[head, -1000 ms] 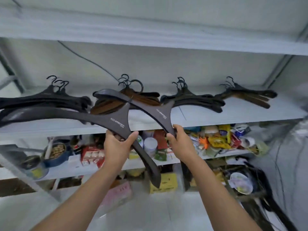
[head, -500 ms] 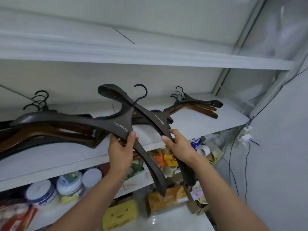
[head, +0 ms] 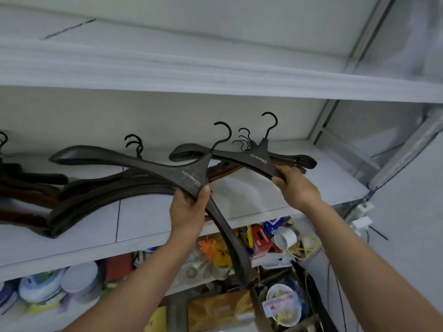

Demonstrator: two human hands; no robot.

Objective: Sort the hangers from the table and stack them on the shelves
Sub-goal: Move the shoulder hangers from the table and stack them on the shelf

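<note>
Dark brown both: left hand (head: 188, 208) grips the first hanger (head: 153, 167) at its neck; right hand (head: 297, 188) holds the second hanger (head: 257, 159) over the pile (head: 303, 161) just beyond it on the shelf (head: 251, 200). Stacking step; next, probably, lowering it flat, hooks aligned.

Two dark brown hangers with black hooks and white lettering are held at the shelf (head: 239, 202). The first hanger (head: 148, 164) is gripped at its centre by the left hand (head: 189, 207). It is tilted, with one arm over the shelf and the other hanging below the shelf's front edge. The second hanger (head: 254, 159) is held by the right hand (head: 296, 188), almost flat over the right pile (head: 223, 170) on the shelf. A middle pile (head: 96, 195) and a left pile (head: 24, 188) are lying flat on the same shelf.
</note>
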